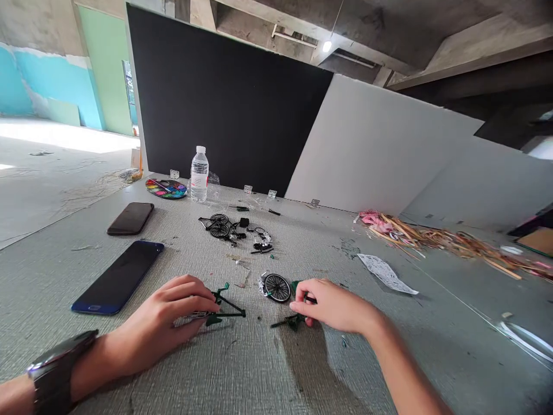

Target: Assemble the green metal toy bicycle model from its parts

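My left hand (184,305) is closed over a green model bicycle frame (231,314) on the table; its fingers hide the rear of it. My right hand (328,302) is bent down with thumb and fingers pinched together around a small dark piece, mostly hidden by the fingers. Under and beside those fingertips lie small green parts (291,323). Between the two hands, nearer the right one, rests a black spoked wheel (277,287) with silver bits at its left side.
Behind lie black model bicycle parts (219,226) and a second small wheel assembly (262,239). Two phones (118,276) (131,219) are at left. A water bottle (199,176) and a paint palette (166,189) stand near the black board (224,104). A printed sheet (386,274) lies right.
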The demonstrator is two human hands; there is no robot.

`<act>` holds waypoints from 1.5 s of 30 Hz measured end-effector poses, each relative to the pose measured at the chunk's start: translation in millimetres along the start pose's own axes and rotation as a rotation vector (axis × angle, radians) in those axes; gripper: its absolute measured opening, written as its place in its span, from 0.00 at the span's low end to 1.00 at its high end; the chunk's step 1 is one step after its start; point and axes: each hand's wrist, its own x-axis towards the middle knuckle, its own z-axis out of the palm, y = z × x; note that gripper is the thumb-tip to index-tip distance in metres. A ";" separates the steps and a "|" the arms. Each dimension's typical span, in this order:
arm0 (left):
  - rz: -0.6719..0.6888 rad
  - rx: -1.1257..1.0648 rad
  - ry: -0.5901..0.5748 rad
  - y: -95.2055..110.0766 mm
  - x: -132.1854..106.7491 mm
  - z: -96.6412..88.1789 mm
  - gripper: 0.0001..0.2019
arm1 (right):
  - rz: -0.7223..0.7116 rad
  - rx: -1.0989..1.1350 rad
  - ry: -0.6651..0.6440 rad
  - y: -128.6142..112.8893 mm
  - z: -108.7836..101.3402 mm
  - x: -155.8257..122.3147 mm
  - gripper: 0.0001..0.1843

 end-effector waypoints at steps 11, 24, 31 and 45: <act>-0.008 0.046 -0.020 -4.4 -4.3 0.2 0.15 | -0.024 -0.031 -0.065 -3.8 3.9 -0.9 0.16; 0.031 0.142 -0.070 0.9 -1.9 0.0 0.14 | -0.148 -0.047 -0.018 -26.4 13.3 1.3 0.08; 0.043 0.148 -0.050 4.2 -0.7 0.9 0.19 | -0.241 -0.047 0.073 -35.1 23.7 4.6 0.04; 0.089 0.182 0.047 6.0 0.4 -1.0 0.09 | -0.412 0.568 0.131 -67.9 55.6 8.8 0.14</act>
